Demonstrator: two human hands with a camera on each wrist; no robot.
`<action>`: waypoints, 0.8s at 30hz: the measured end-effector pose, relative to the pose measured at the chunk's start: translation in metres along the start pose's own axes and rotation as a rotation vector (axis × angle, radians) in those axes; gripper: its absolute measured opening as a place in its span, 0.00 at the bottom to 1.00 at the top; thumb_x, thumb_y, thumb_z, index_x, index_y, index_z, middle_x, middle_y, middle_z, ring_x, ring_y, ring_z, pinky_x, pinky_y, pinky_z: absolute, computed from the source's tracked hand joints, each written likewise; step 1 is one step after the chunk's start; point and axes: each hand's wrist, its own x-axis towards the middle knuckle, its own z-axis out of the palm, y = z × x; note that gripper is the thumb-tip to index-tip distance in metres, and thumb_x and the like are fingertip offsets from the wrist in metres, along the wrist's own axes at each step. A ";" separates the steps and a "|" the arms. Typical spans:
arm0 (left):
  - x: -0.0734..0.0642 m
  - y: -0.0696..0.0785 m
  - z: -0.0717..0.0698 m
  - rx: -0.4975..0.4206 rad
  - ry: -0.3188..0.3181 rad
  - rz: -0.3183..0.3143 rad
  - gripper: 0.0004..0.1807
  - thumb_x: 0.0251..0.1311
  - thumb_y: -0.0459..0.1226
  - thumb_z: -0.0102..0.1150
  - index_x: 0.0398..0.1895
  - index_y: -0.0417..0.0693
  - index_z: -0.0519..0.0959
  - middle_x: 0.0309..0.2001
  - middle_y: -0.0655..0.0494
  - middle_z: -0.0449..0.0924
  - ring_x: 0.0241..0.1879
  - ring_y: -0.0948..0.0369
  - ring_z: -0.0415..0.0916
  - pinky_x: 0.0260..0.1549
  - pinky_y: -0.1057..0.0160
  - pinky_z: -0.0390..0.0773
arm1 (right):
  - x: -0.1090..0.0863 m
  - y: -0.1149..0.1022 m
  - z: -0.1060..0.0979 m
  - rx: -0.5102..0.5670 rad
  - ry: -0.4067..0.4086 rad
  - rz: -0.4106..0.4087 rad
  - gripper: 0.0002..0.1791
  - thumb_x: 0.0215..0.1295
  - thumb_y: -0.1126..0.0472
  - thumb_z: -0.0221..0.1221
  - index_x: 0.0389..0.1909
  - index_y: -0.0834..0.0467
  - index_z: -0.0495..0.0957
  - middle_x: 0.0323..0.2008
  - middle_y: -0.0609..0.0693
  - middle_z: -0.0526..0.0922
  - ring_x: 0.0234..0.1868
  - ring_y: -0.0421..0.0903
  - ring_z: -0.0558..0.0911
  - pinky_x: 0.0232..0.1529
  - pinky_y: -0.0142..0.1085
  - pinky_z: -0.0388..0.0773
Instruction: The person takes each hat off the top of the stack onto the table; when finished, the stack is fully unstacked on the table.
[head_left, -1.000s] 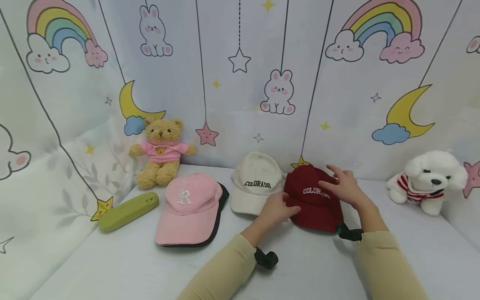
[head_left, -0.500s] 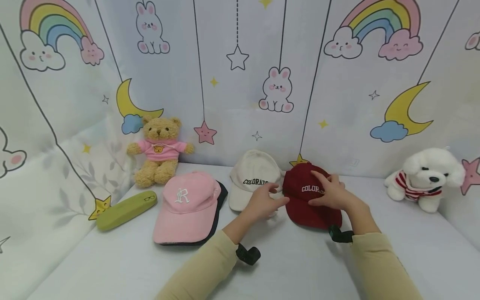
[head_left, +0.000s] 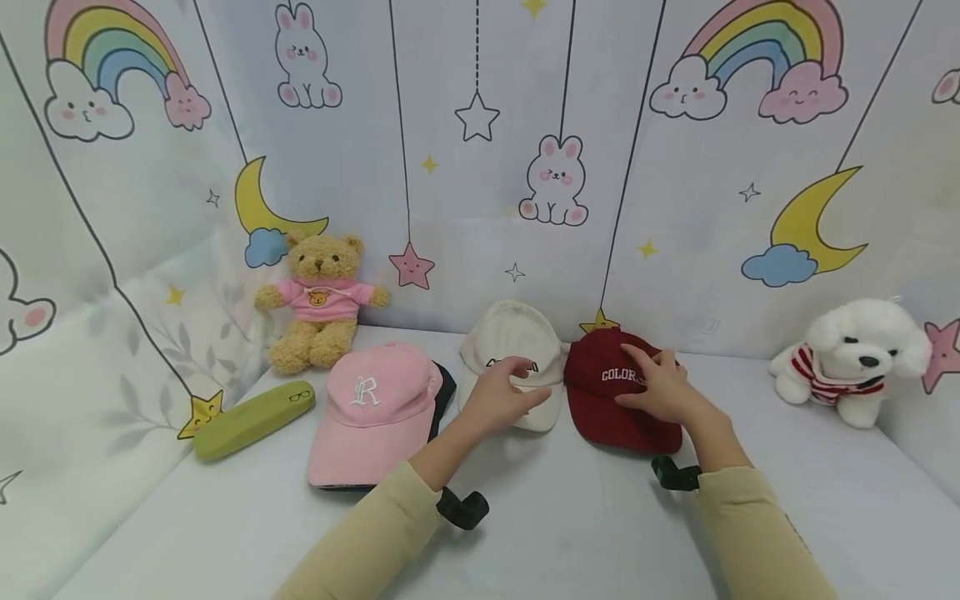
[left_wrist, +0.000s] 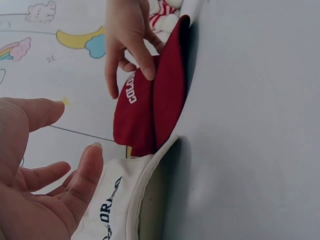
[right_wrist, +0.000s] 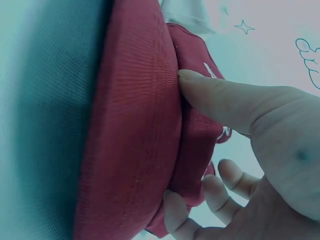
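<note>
My left hand [head_left: 497, 400] hovers in front of the off-white cap [head_left: 510, 329], fingers spread apart and nothing between them. It hides part of the cap's black "COLORADO" lettering and brim. In the left wrist view the thumb and fingers of the left hand [left_wrist: 45, 200] stand apart beside the white crown. My right hand [head_left: 666, 390] lies over the right side of the dark red cap [head_left: 600, 408], covering the end of its white lettering. In the right wrist view, thumb and fingertips of the right hand [right_wrist: 280, 150] touch the red cap [right_wrist: 135, 130] where brim meets crown.
A pink cap [head_left: 375, 387] sits stacked over a dark cap [head_left: 442, 396] at left. Behind them a teddy bear [head_left: 318, 300] leans on the printed backdrop [head_left: 480, 192]. A green glasses case [head_left: 255, 421] lies far left; a white toy dog [head_left: 855, 358] sits far right.
My left hand has moved left, from the red cap's brim to in front of the white cap. The right hand has shifted slightly left and down onto the red cap's front.
</note>
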 end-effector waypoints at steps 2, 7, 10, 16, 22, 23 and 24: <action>-0.002 -0.002 -0.003 -0.005 0.002 -0.003 0.33 0.63 0.45 0.68 0.67 0.38 0.72 0.60 0.44 0.76 0.39 0.60 0.82 0.40 0.62 0.80 | 0.001 0.000 0.001 -0.003 0.013 -0.009 0.48 0.63 0.54 0.69 0.77 0.61 0.52 0.58 0.76 0.55 0.60 0.76 0.56 0.50 0.72 0.69; -0.008 -0.004 -0.011 -0.007 0.010 -0.011 0.32 0.63 0.44 0.68 0.67 0.40 0.72 0.60 0.44 0.76 0.45 0.56 0.81 0.40 0.62 0.81 | 0.001 -0.001 0.002 -0.003 0.013 -0.004 0.47 0.64 0.54 0.68 0.76 0.61 0.52 0.58 0.76 0.55 0.61 0.75 0.55 0.50 0.72 0.68; -0.013 -0.004 -0.016 -0.016 0.016 -0.008 0.32 0.63 0.44 0.68 0.67 0.40 0.72 0.60 0.44 0.76 0.46 0.55 0.81 0.39 0.62 0.81 | 0.000 -0.003 -0.001 -0.013 0.006 -0.005 0.47 0.65 0.53 0.67 0.77 0.60 0.52 0.58 0.76 0.55 0.60 0.75 0.56 0.49 0.72 0.70; -0.021 -0.010 -0.032 -0.044 0.041 0.015 0.33 0.63 0.44 0.68 0.67 0.39 0.71 0.59 0.43 0.75 0.41 0.60 0.82 0.35 0.63 0.81 | 0.001 -0.018 -0.009 -0.018 0.036 -0.081 0.45 0.67 0.51 0.65 0.77 0.60 0.54 0.58 0.76 0.60 0.57 0.73 0.66 0.49 0.69 0.72; -0.031 -0.017 -0.050 -0.060 0.082 0.023 0.31 0.63 0.44 0.69 0.67 0.44 0.73 0.59 0.48 0.76 0.37 0.63 0.81 0.33 0.62 0.80 | 0.005 -0.042 -0.008 0.012 0.023 -0.146 0.43 0.68 0.51 0.64 0.77 0.59 0.55 0.57 0.71 0.66 0.53 0.64 0.74 0.48 0.62 0.76; -0.032 -0.019 -0.053 -0.057 0.093 0.026 0.31 0.62 0.44 0.69 0.66 0.45 0.73 0.58 0.49 0.76 0.37 0.63 0.80 0.33 0.62 0.80 | 0.006 -0.046 -0.007 0.016 0.019 -0.153 0.43 0.68 0.51 0.64 0.77 0.58 0.55 0.57 0.70 0.67 0.52 0.62 0.75 0.48 0.60 0.77; -0.034 -0.019 -0.057 -0.059 0.101 0.032 0.31 0.62 0.44 0.69 0.66 0.45 0.73 0.57 0.50 0.77 0.38 0.62 0.80 0.33 0.62 0.80 | 0.008 -0.049 -0.005 0.026 0.015 -0.161 0.43 0.68 0.52 0.64 0.77 0.59 0.55 0.56 0.69 0.67 0.51 0.61 0.75 0.48 0.59 0.77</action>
